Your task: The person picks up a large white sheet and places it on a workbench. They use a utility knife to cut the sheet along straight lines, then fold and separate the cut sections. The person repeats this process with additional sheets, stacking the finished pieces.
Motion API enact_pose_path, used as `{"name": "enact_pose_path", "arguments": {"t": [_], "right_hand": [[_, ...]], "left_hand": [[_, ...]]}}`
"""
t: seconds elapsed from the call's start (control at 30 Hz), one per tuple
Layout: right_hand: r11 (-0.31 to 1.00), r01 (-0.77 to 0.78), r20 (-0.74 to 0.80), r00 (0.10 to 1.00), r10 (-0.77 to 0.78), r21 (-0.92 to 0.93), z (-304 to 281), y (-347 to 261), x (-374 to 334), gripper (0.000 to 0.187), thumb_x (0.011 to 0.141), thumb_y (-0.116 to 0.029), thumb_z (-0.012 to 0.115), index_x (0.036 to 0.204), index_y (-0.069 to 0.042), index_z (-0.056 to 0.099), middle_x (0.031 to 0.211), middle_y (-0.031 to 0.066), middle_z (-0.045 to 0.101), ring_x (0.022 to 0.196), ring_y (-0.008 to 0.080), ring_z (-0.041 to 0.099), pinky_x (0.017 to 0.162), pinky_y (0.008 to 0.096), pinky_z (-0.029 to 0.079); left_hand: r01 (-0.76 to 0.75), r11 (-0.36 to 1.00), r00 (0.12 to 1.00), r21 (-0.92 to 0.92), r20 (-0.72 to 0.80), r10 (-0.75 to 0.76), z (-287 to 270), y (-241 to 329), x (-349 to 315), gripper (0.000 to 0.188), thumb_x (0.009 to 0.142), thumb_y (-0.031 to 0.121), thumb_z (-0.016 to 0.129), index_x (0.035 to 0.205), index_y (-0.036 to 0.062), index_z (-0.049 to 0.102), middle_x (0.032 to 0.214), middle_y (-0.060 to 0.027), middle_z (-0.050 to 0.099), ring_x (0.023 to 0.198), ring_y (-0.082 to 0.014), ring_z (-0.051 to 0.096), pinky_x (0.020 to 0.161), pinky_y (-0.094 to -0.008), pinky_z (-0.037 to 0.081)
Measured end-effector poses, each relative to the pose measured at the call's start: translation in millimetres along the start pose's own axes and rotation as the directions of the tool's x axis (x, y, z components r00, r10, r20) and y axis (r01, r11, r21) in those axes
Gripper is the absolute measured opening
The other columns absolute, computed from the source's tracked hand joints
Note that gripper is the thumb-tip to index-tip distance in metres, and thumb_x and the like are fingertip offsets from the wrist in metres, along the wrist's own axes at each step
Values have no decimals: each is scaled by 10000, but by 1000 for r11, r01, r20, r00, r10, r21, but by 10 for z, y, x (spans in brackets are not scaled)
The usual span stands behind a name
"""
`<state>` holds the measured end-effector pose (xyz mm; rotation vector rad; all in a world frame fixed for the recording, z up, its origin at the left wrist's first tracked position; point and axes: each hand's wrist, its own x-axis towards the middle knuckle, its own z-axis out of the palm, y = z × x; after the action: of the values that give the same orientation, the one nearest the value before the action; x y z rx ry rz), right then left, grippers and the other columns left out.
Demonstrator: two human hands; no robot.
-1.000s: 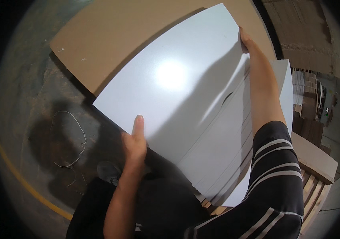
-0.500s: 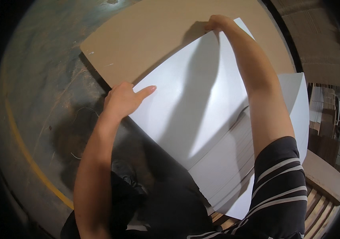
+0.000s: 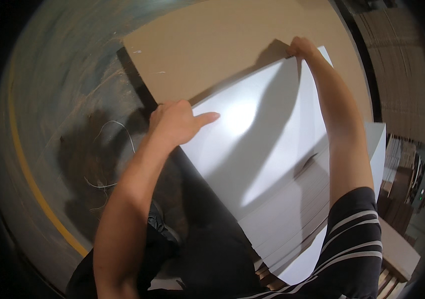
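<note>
A glossy white sheet of cardboard [image 3: 227,144] lies at a slant over a layered stack of similar sheets [image 3: 292,219]. Its far edge rests above a large brown board [image 3: 212,55]. My left hand [image 3: 175,122] is closed around the sheet's left corner, thumb on top and fingers under the edge, mostly hidden. Farther off, my right hand [image 3: 302,48] pinches the far edge near the right corner, where the sheet bends up in a crease. Shadows of my arm fall across the white surface.
Wooden pallet slats [image 3: 389,284] show under the stack at lower right, beside a brown slab [image 3: 396,246]. Tall stacks of brown cardboard [image 3: 401,74] stand at the right. On the floor at left lie a thin white strap [image 3: 127,132] and a yellow line [image 3: 33,184].
The whole view has turned slightly, so the sheet, the brown board and both hands appear farther right. Both hands keep the same grip on the sheet.
</note>
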<state>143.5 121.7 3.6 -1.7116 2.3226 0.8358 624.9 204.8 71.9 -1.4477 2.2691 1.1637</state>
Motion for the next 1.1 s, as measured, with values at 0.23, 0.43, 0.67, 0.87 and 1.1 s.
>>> {"name": "enact_pose_path", "arguments": {"t": [0.23,0.43,0.67,0.87,1.1], "right_hand": [[984,-108,-110,986,124,138,-73,-151,-150,521,835,-525,654,1000,-43,769,930,231,744,942,405,718,831,478,560],[943,-53,-248,959,140,327,-3,-1219,-1344,536,1041,-503,462,1442,-163,565,1504,168,520,1462,395,374,1117,750,273],[766,441,339,711,-616,467,-844,-2126,-4470,723,955,-570,585,1533,-156,453,1545,215,458,1448,404,401,1170,652,285],[740,-203,569,773,-280,641,-2029,-1145,-6217,575,929,-565,605,1261,-110,720,1259,200,701,1197,397,645,1049,474,499],[515,-538,643,765,-33,667,-3020,-775,-6815,450,900,-474,620,1086,-104,794,1067,187,762,1021,387,723,955,460,563]], "left_hand": [[63,998,998,-18,-11,-63,141,-65,43,712,871,690,675,952,-11,773,1074,-226,743,1052,-383,698,876,-487,540],[-27,991,965,128,-255,59,-17,36,-511,792,920,497,715,1511,34,462,1385,-288,596,1285,-433,581,1062,-497,478],[-140,915,937,-380,249,247,-2087,482,-2773,283,898,214,764,1134,61,725,1047,-139,748,945,-301,733,821,-399,576],[-469,207,490,-859,-58,870,-4930,2044,-5144,167,881,212,760,937,57,729,908,-93,718,808,-267,695,690,-361,539],[-856,208,273,-473,-70,960,-6828,3078,-6134,288,773,104,774,1054,39,758,943,-72,693,862,-244,679,754,-351,531]]}}
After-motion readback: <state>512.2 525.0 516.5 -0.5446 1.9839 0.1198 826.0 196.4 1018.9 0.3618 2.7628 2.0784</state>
